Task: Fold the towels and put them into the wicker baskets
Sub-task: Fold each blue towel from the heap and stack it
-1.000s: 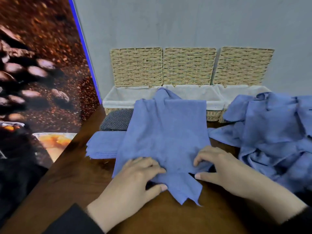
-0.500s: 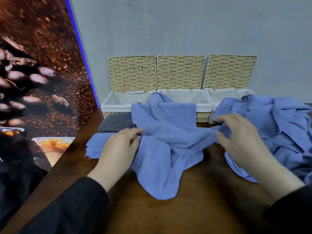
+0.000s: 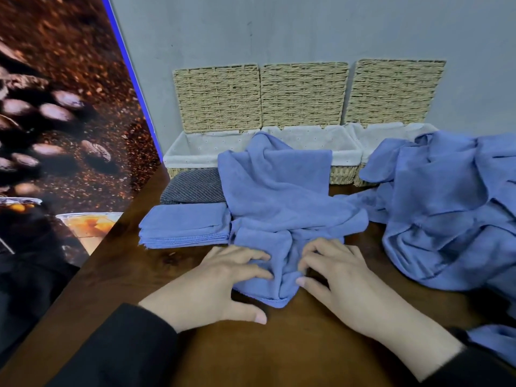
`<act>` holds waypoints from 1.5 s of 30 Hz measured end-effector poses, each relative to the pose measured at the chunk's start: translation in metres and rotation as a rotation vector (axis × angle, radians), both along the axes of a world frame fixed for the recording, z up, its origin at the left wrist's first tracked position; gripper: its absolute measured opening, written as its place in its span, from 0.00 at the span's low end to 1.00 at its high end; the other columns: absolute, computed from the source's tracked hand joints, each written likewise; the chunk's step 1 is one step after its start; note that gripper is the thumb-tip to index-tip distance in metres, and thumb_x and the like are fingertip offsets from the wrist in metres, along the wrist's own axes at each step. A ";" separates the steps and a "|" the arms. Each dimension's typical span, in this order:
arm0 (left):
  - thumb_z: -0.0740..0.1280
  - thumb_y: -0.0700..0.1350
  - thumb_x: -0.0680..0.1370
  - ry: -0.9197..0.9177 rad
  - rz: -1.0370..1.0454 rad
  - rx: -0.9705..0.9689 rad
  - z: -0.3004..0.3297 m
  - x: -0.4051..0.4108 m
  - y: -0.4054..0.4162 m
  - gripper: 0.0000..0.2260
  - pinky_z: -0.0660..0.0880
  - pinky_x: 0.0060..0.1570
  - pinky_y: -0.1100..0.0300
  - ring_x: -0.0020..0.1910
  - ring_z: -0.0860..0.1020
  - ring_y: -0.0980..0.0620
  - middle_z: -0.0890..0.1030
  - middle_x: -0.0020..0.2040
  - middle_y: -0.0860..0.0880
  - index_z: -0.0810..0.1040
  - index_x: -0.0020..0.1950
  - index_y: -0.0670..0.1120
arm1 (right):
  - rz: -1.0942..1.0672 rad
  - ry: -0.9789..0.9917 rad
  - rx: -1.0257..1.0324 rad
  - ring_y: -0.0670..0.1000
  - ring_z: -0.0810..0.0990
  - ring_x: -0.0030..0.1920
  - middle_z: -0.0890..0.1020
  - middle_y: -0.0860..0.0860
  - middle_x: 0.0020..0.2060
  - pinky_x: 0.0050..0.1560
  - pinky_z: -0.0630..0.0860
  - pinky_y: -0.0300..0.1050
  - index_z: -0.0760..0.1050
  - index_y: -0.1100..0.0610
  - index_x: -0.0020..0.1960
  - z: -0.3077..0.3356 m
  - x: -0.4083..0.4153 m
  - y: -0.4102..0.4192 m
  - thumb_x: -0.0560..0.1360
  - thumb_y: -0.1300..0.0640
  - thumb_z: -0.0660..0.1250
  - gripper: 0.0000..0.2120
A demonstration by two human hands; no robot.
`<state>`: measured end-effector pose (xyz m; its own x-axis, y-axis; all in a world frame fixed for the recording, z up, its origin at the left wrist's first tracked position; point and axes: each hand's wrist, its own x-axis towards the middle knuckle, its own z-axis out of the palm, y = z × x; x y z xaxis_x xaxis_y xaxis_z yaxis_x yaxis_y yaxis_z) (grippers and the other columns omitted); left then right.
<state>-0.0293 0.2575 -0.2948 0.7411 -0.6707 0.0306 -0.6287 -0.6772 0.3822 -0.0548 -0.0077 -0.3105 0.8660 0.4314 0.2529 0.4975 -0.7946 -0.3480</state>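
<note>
A crumpled blue towel [image 3: 273, 196] lies in the middle of the brown table, and its far end drapes over the rim of the middle wicker basket [image 3: 343, 155]. My left hand [image 3: 223, 283] rests flat on the towel's near end, thumb on the table. My right hand [image 3: 337, 275] has curled fingers and pinches the bunched near end from the right. Left wicker basket [image 3: 181, 155] and right wicker basket [image 3: 365, 138] stand beside the middle one against the wall, lids raised, white liners showing.
A folded stack of blue towels [image 3: 187, 227] lies left of the crumpled one, with a dark grey folded cloth [image 3: 192, 185] behind it. A loose heap of blue towels [image 3: 446, 208] covers the table's right side. A coffee-bean printed panel [image 3: 61, 135] stands at the left.
Both hands came back from the towel's sides to its near end and bunched it together. The towel is now more crumpled and drawn toward me.
</note>
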 end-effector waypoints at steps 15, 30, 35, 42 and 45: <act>0.64 0.49 0.82 -0.013 0.504 -0.781 0.013 -0.016 -0.038 0.09 0.71 0.39 0.58 0.36 0.75 0.52 0.78 0.36 0.50 0.79 0.44 0.50 | -0.189 0.237 0.696 0.42 0.69 0.28 0.72 0.43 0.29 0.31 0.66 0.32 0.71 0.40 0.53 0.029 -0.010 0.019 0.81 0.50 0.64 0.05; 0.66 0.45 0.82 -0.362 0.562 -0.631 0.032 -0.022 -0.001 0.05 0.69 0.40 0.73 0.44 0.78 0.66 0.80 0.38 0.62 0.79 0.51 0.56 | -0.491 -0.112 0.288 0.51 0.77 0.43 0.79 0.44 0.38 0.42 0.69 0.45 0.79 0.51 0.47 0.054 -0.012 -0.031 0.76 0.67 0.64 0.12; 0.65 0.49 0.82 -0.294 0.721 -0.599 0.045 -0.015 0.012 0.05 0.71 0.38 0.69 0.41 0.77 0.62 0.80 0.39 0.56 0.76 0.46 0.53 | -0.493 -0.022 0.364 0.54 0.75 0.30 0.75 0.54 0.25 0.27 0.66 0.35 0.78 0.60 0.41 0.090 -0.015 -0.052 0.79 0.66 0.59 0.12; 0.62 0.48 0.84 0.188 0.672 -1.028 0.093 0.021 -0.008 0.11 0.83 0.46 0.52 0.48 0.76 0.51 0.73 0.48 0.50 0.75 0.47 0.43 | -0.497 -0.060 0.627 0.51 0.68 0.35 0.68 0.58 0.33 0.34 0.71 0.39 0.71 0.71 0.41 0.132 0.011 -0.052 0.78 0.65 0.60 0.10; 0.63 0.49 0.83 -0.195 0.555 -0.978 0.136 0.026 -0.006 0.12 0.77 0.54 0.50 0.46 0.74 0.54 0.77 0.45 0.50 0.76 0.51 0.41 | -0.451 -0.358 0.689 0.49 0.74 0.33 0.80 0.43 0.33 0.35 0.69 0.43 0.80 0.54 0.43 0.162 0.006 -0.058 0.75 0.58 0.58 0.12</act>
